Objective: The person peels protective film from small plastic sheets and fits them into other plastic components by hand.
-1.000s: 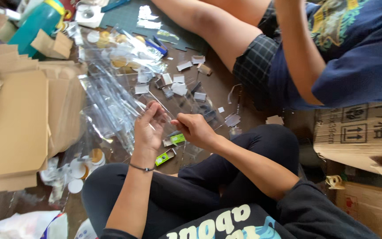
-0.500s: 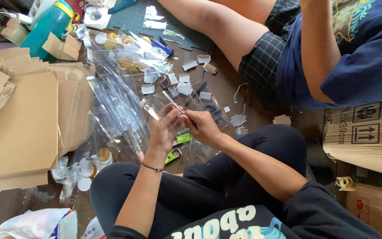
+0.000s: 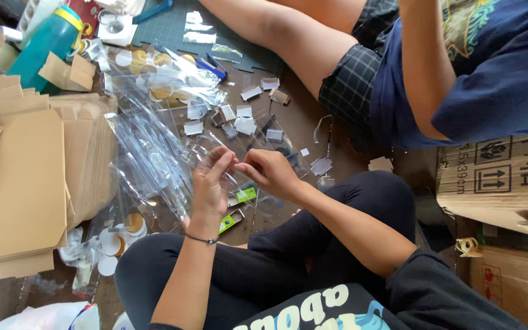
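Note:
My left hand (image 3: 211,186), with a thin bracelet on the wrist, and my right hand (image 3: 271,173) meet fingertip to fingertip above my crossed legs. Together they pinch a small clear plastic sleeve (image 3: 258,201) that hangs between them; what is inside it I cannot make out. Just below the hands, two small green and yellow boxes (image 3: 246,195) (image 3: 232,220) lie on the floor. A heap of clear plastic bags (image 3: 148,153) spreads out to the left of my left hand.
Flat cardboard stacks (image 3: 19,183) fill the left side, with a teal bottle (image 3: 47,43) behind them. Round white and tan discs (image 3: 114,243) lie by my left knee, and small grey cards (image 3: 239,116) lie ahead. Another person in plaid shorts (image 3: 349,79) sits opposite. A cardboard carton (image 3: 502,177) stands at right.
My left fingers have come down from the raised plastic to meet my right fingertips. The hands stay in the same spot; the view has shifted slightly.

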